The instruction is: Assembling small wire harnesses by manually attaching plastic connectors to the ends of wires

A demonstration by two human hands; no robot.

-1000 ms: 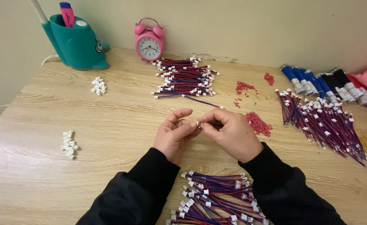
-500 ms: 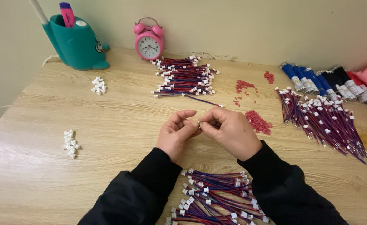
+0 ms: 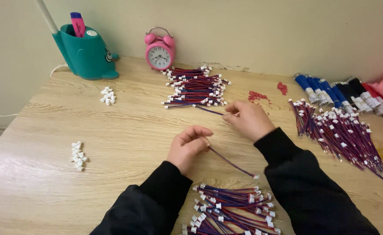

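My left hand [image 3: 188, 146] pinches one end of a thin red-and-blue wire lead [image 3: 231, 162] that slants down to the right, its white connector tip near the close pile of wire leads [image 3: 230, 209]. My right hand [image 3: 249, 119] has reached up to the far pile of wire leads [image 3: 196, 86] and its fingertips touch one lead [image 3: 209, 110] sticking out of that pile's near edge. Both sleeves are black.
A wooden table [image 3: 126, 130] holds a teal pen holder [image 3: 85, 53], a pink alarm clock [image 3: 159, 52], two small heaps of white connectors [image 3: 108, 95] [image 3: 78, 154], red bits [image 3: 256, 95], a right-hand wire pile [image 3: 339, 132] and blue and black bundles [image 3: 330, 89].
The hands were together at the table's middle. Now they are apart: the right hand has moved up to the far pile, and the left keeps one lead, hanging down to the right.
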